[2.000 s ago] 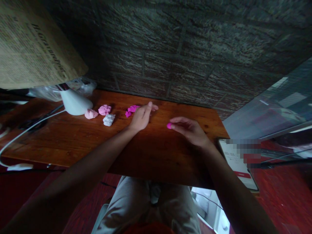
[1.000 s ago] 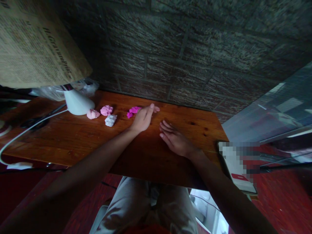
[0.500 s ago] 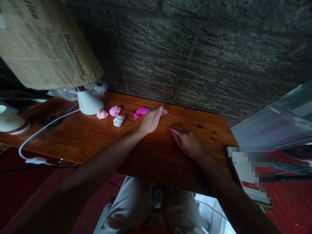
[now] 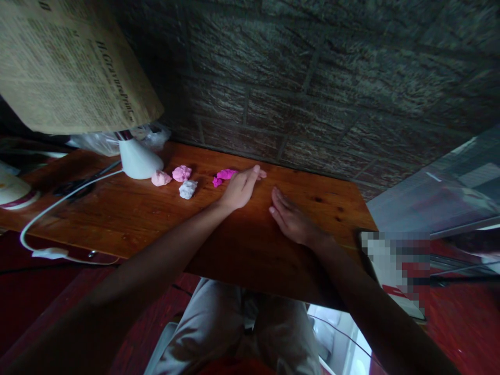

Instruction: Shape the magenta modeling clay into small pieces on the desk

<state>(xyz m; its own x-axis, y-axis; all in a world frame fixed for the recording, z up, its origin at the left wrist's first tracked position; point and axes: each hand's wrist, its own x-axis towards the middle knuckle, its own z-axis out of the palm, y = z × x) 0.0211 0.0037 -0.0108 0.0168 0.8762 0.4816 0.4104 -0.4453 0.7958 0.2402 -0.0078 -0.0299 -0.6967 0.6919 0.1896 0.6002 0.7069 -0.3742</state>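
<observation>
My left hand (image 4: 241,188) is held edge-on above the wooden table (image 4: 156,224), fingers stretched out and nothing seen in it. Just left of it, partly hidden behind the hand, lies a magenta lump of what looks like modelling clay (image 4: 224,176). My right hand (image 4: 291,219) is a little nearer to me on the right, its fingers extended and its palm turned towards the left hand. A gap of bare wood separates the two hands. Farther left sit a pale pink lump (image 4: 161,178), a pink lump (image 4: 182,173) and a white lump (image 4: 188,189), close together.
A lamp with a white base (image 4: 138,159) and newsprint shade (image 4: 78,73) stands at the left, its cord (image 4: 50,213) looping over the table edge. Scissors (image 4: 74,187), a paper cup (image 4: 15,190) and a plastic bag (image 4: 97,145) are nearby. A brick wall (image 4: 289,94) rises behind.
My right hand's fingers have lifted and turned farther up and away from me. The left hand keeps nearly the same pose. The whole view has shifted slightly.
</observation>
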